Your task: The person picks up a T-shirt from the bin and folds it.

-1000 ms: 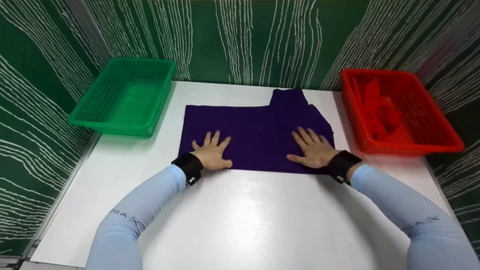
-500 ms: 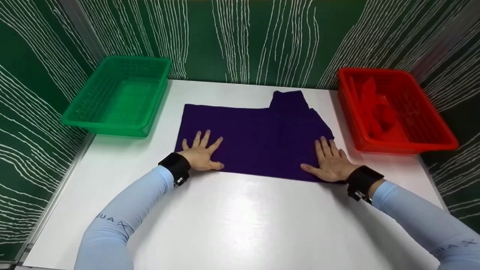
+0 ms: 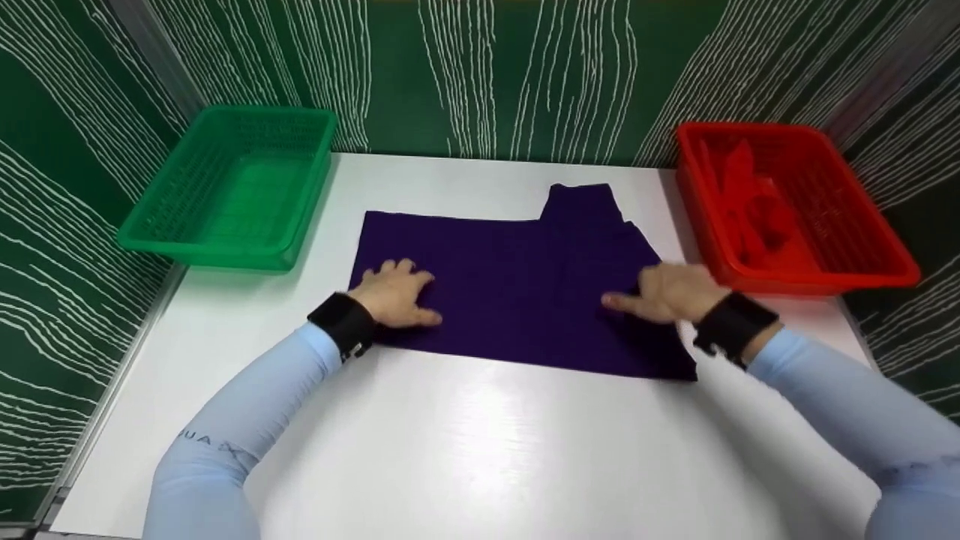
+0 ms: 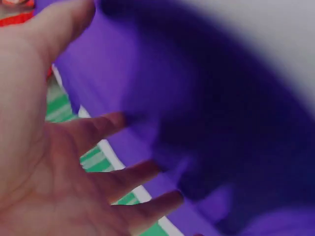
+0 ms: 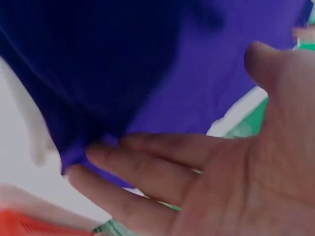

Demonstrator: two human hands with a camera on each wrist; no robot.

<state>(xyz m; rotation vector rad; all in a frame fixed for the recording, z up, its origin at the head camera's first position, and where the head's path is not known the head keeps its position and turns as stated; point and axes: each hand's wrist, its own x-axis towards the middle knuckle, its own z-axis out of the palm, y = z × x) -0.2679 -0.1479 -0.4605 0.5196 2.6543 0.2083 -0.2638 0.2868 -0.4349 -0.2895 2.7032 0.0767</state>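
Note:
A dark purple shirt (image 3: 487,292), folded over lengthwise, lies flat on the white table, with its sleeve (image 3: 581,202) sticking out toward the back. My left hand (image 3: 394,294) is over the shirt's left end, fingers spread and slightly bent; in the left wrist view the fingertips (image 4: 147,169) are at the cloth. Above the shirt's right part is my right hand (image 3: 671,292), blurred, its thumb pointing left. Its fingers (image 5: 133,172) extend loosely beside the cloth's edge in the right wrist view, pinching nothing. Whether they touch the cloth I cannot tell.
A green plastic basket (image 3: 292,232) stands at the back left. At the back right is a red basket (image 3: 862,279) with red items inside. Green walls (image 3: 405,75) with white wavy lines enclose the white table (image 3: 450,442) at the back and sides.
My right hand slid right and toward me along the shirt, then came up off its near right corner. That corner shifted toward me. My left hand's fingers have bent a little.

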